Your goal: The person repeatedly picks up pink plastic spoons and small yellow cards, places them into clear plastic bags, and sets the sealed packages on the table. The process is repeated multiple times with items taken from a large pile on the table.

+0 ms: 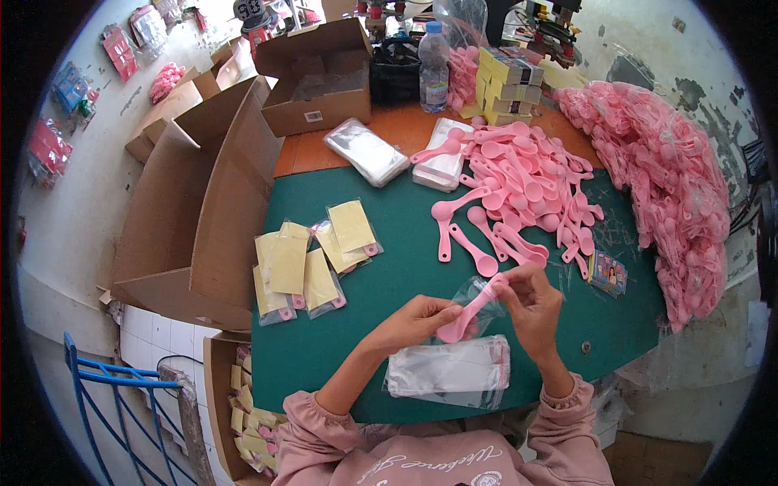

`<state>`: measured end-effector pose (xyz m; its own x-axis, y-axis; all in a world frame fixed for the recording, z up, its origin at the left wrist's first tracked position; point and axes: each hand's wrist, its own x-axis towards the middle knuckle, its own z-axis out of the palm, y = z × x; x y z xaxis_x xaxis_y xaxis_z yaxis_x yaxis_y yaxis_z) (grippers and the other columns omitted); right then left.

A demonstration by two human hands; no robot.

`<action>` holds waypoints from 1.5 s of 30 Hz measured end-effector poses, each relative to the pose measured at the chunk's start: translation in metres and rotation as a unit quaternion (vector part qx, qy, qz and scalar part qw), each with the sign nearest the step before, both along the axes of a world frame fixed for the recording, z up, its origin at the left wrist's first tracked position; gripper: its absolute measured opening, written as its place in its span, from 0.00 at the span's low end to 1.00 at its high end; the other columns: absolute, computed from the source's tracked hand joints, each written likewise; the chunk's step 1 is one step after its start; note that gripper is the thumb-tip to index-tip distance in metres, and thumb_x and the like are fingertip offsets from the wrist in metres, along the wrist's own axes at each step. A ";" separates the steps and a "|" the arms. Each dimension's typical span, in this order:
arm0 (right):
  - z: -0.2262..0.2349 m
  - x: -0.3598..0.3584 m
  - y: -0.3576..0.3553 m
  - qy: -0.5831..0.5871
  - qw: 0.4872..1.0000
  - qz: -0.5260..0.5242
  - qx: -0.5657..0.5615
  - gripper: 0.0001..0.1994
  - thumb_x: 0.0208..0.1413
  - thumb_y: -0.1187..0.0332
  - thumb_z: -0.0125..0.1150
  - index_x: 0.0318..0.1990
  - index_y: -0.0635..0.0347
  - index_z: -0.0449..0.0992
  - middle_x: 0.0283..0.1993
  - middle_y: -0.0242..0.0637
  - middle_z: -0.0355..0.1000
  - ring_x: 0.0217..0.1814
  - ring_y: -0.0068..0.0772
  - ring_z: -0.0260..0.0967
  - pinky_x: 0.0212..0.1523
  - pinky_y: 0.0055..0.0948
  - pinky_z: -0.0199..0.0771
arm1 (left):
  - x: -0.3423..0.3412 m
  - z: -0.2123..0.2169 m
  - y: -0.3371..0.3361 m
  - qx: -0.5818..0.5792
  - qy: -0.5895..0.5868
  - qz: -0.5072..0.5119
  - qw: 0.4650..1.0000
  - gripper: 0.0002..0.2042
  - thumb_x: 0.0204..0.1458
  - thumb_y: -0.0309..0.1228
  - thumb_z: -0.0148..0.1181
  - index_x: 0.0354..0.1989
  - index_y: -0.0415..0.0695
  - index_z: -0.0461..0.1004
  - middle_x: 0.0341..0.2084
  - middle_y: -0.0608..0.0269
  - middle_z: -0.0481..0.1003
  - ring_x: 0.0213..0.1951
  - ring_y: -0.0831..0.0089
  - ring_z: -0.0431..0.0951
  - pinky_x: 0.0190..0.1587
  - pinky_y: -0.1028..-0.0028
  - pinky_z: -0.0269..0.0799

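Both hands, left hand [415,321] and right hand [531,304], pinched pink spoon [472,310] into clear bag [478,293]. Few packed bags [312,259] lay left of it (huge loose spoon pile [527,182] remained beyond).

Bare green mat [389,279] lies open between the yellow-carded clear packets [304,263] and the heap of loose pink plastic spoons [519,190]; a stack of clear plastic sleeves [450,368] blocks the near edge.

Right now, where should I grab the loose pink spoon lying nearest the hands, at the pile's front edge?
Probably the straight handle of that pink spoon, from above and the near side. It lies flat on the green mat with its bowl toward you, and the handle's lower stretch is clear of the spoon pile.
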<state>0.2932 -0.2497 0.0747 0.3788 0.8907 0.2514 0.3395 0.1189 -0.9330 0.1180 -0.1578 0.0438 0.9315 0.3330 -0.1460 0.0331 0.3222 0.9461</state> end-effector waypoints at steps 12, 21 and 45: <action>0.014 0.128 -0.023 -0.255 0.957 -0.132 -0.047 0.14 0.56 0.63 0.48 0.40 0.66 0.71 0.44 0.46 0.66 0.49 0.37 0.63 0.47 0.32 0.62 | -0.002 0.014 0.003 -0.072 -0.053 0.128 0.988 0.17 0.58 0.35 0.41 0.49 0.34 0.64 0.40 0.52 0.72 0.40 0.69 0.74 0.45 0.74 0.69; -0.037 0.231 -0.065 -0.388 0.753 -0.450 -0.283 0.12 0.48 0.65 0.56 0.38 0.64 0.71 0.32 0.50 0.71 0.36 0.53 0.69 0.35 0.41 0.67 | 0.002 0.007 0.008 -0.073 -0.038 0.143 0.986 0.17 0.59 0.34 0.41 0.47 0.31 0.66 0.39 0.51 0.73 0.40 0.68 0.75 0.43 0.74 0.71; 0.042 0.014 0.013 -0.236 0.922 0.285 -0.117 0.11 0.41 0.74 0.61 0.34 0.65 0.68 0.27 0.42 0.68 0.28 0.39 0.68 0.30 0.30 0.67 | 0.014 0.012 -0.001 0.243 -0.004 0.042 0.969 0.26 0.54 0.35 0.50 0.59 0.39 0.53 0.23 0.60 0.74 0.25 0.80 0.68 0.33 0.77 0.67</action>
<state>0.3075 -0.2364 0.1165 -0.2693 0.9620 0.0452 0.6588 0.2182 -0.7199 0.1319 -0.1585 0.0554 0.8982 0.4361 0.0548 0.0180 -0.1609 0.9868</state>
